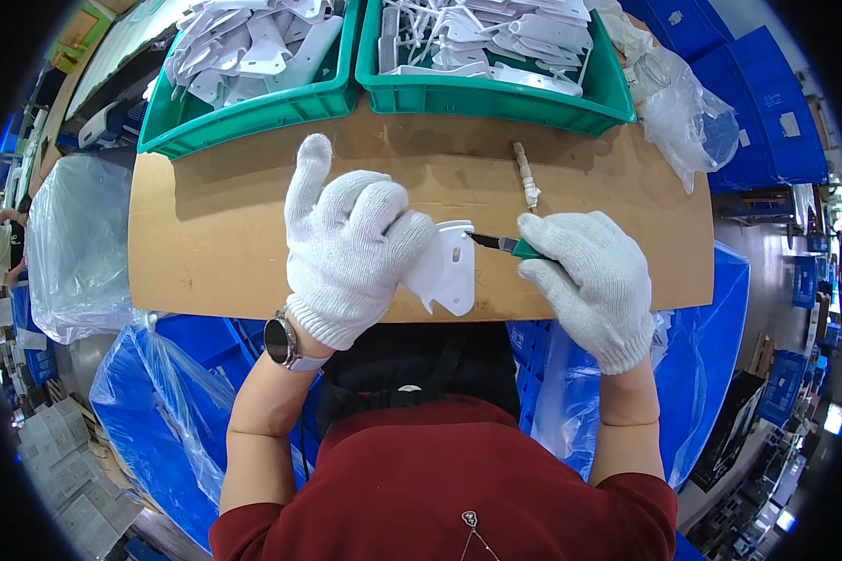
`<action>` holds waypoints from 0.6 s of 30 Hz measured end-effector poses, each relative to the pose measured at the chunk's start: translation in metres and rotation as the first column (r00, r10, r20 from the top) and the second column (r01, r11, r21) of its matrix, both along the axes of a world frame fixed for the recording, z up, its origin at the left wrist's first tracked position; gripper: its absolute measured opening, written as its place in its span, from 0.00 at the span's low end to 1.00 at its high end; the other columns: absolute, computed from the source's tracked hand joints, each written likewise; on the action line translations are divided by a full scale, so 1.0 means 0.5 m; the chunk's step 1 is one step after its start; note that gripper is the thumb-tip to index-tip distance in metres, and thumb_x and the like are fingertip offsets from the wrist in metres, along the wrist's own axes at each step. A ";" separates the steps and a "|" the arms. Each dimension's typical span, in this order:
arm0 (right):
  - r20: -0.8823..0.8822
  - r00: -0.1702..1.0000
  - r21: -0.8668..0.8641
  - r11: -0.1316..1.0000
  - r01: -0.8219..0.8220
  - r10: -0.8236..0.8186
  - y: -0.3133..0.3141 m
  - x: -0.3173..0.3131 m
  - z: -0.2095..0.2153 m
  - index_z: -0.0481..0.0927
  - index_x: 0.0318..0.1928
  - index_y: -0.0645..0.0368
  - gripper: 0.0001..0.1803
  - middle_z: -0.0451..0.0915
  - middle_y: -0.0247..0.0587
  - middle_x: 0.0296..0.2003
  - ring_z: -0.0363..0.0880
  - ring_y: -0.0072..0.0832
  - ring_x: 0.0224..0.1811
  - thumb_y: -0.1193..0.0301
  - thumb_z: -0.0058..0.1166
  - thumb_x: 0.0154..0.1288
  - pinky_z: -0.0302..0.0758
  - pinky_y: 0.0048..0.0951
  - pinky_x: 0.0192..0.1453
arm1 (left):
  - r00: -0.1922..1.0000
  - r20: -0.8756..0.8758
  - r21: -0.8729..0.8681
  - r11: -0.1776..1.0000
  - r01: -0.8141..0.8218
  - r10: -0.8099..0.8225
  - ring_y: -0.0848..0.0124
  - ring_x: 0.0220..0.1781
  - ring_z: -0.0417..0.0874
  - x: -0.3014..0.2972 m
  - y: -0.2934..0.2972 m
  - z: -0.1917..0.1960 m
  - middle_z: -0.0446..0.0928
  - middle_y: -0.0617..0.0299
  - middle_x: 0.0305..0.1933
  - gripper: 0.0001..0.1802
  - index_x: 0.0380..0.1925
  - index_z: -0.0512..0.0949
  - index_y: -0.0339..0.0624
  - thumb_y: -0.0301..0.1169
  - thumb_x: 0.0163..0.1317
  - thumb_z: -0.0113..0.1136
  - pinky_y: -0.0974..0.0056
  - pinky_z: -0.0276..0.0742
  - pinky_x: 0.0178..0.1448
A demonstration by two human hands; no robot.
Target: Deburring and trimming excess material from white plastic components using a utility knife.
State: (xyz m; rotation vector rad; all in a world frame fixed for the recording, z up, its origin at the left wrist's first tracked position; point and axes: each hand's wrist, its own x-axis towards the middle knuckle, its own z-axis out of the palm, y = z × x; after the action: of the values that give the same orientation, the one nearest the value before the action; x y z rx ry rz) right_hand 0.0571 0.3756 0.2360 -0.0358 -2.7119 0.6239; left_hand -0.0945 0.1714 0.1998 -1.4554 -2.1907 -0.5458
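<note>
My left hand [351,248], in a white knit glove, grips a flat white plastic part [447,271] by its left side, with the index finger stuck out. The part has a slot near its right edge and a notched lower edge. In my right hand [594,280], also gloved, is a utility knife [513,246] with a green handle and a dark blade. The blade's tip points left and meets the part's upper right corner. Both hands are over the near half of the brown cardboard-topped table [225,243].
Two green bins at the back, a left bin [253,114] and a right bin [496,105], hold piled white plastic parts. A wrapped stick [526,176] lies beyond my right hand. Clear plastic bags [688,122] sit at the back right. Blue plastic-lined containers [164,374] flank me below the table.
</note>
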 end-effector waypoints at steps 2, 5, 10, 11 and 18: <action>0.003 1.000 -0.014 1.000 0.014 -0.014 -0.008 -0.001 0.002 0.87 0.48 0.56 0.20 0.87 0.43 0.40 0.84 0.41 0.42 0.73 0.71 0.51 0.80 0.38 0.47 | 1.000 -0.001 0.000 1.000 -0.004 0.004 0.66 0.46 0.82 0.002 -0.004 -0.001 0.74 0.69 0.34 0.11 0.26 0.81 0.59 0.32 0.38 0.66 0.33 0.61 0.75; 0.010 0.999 -0.029 0.999 0.038 -0.038 -0.007 -0.002 -0.003 0.87 0.48 0.57 0.20 0.87 0.43 0.40 0.84 0.41 0.41 0.74 0.71 0.52 0.80 0.38 0.47 | 1.000 -0.008 -0.021 1.000 -0.007 0.007 0.66 0.46 0.81 0.002 -0.005 0.002 0.74 0.69 0.35 0.11 0.27 0.81 0.59 0.32 0.38 0.66 0.34 0.62 0.74; -0.097 0.971 0.083 0.971 0.225 -0.217 0.029 -0.012 -0.025 0.87 0.48 0.59 0.17 0.87 0.43 0.39 0.84 0.42 0.41 0.74 0.69 0.56 0.80 0.37 0.48 | 0.994 0.080 0.027 0.997 0.074 -0.076 0.63 0.48 0.79 0.012 -0.014 0.003 0.74 0.67 0.38 0.13 0.28 0.80 0.56 0.31 0.38 0.68 0.35 0.66 0.73; -0.067 0.959 -0.043 0.961 0.275 -0.277 0.034 -0.007 -0.029 0.86 0.48 0.61 0.17 0.87 0.44 0.40 0.84 0.42 0.42 0.75 0.69 0.56 0.80 0.37 0.49 | 0.982 0.166 0.116 0.991 0.067 -0.086 0.60 0.48 0.78 0.013 -0.015 0.000 0.74 0.66 0.39 0.14 0.28 0.79 0.53 0.30 0.37 0.69 0.37 0.69 0.71; -0.024 0.956 -0.506 0.828 0.240 -0.292 -0.021 -0.007 -0.044 0.85 0.51 0.65 0.18 0.86 0.48 0.44 0.85 0.39 0.45 0.80 0.67 0.58 0.79 0.33 0.54 | 0.405 0.766 0.629 0.711 -0.314 -0.499 0.54 0.58 0.78 0.004 -0.012 -0.060 0.76 0.56 0.50 0.12 0.39 0.80 0.38 0.19 0.54 0.69 0.54 0.74 0.67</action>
State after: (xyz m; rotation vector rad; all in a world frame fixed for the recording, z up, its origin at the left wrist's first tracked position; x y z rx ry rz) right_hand 0.0537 0.3651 0.2141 -0.4930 -2.3140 1.1827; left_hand -0.0925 0.1654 0.1700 -0.8348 -2.0187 -2.4645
